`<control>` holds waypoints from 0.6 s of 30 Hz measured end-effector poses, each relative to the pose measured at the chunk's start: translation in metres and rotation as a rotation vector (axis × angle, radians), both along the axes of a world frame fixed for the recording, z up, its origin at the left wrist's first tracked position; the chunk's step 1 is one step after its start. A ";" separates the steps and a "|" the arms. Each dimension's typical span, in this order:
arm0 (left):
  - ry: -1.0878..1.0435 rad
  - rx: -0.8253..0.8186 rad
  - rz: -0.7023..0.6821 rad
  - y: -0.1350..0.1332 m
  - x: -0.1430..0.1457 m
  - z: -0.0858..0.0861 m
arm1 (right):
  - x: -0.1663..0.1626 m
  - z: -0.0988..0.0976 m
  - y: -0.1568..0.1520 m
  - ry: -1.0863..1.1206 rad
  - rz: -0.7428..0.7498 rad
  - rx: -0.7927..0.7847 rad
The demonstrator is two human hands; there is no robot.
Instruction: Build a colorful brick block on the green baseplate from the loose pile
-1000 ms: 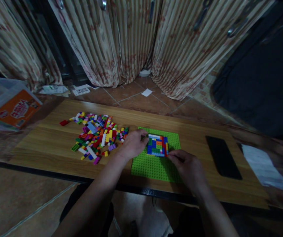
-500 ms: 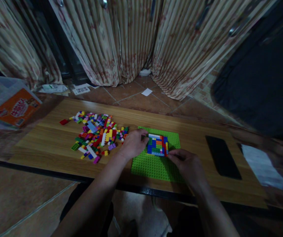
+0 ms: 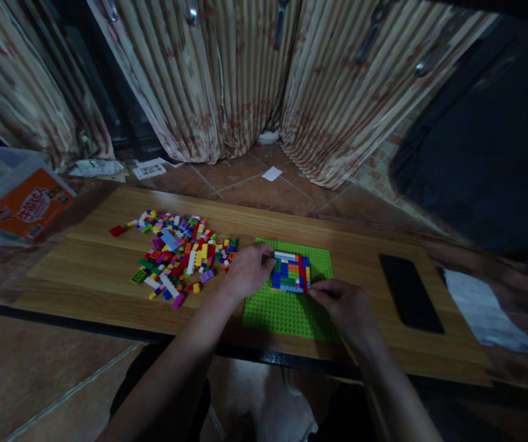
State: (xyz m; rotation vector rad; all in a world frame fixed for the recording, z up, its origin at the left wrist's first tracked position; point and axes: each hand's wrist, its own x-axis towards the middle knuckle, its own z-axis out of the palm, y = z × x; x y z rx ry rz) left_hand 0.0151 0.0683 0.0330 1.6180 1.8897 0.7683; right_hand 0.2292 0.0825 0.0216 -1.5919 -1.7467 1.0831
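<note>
A bright green baseplate [image 3: 287, 313] lies on the wooden table [image 3: 84, 270] in front of me. On its far half sits a flat block of many-coloured bricks [image 3: 290, 273], blue, red, yellow, orange and white. My left hand [image 3: 245, 270] rests against the block's left edge, fingers touching it. My right hand [image 3: 342, 304] pinches at the block's near right corner, by a red strip. Whether a loose brick is between those fingers is hidden. A heap of several loose coloured bricks [image 3: 178, 255] lies left of the baseplate.
A black phone [image 3: 409, 293] lies flat to the right of the baseplate, with a white sheet [image 3: 482, 307] beyond it. A clear box with an orange label [image 3: 19, 205] stands at far left. Striped curtains [image 3: 245, 80] hang behind the table, above a tiled floor.
Both hands stay on the brick block. The right hand has crept slightly forward and left along the block's right corner; the view has shifted a little.
</note>
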 end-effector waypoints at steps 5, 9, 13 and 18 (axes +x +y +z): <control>0.014 0.006 -0.009 0.000 -0.001 -0.001 | 0.001 0.003 0.002 0.067 0.018 -0.041; 0.007 0.007 -0.002 0.000 -0.001 0.000 | 0.007 0.004 0.008 0.223 -0.082 -0.104; 0.012 0.002 -0.001 0.000 -0.001 0.002 | 0.006 0.001 0.016 0.322 -0.201 -0.053; 0.028 0.022 0.012 -0.001 0.000 0.001 | -0.003 -0.007 0.027 0.261 -0.182 0.024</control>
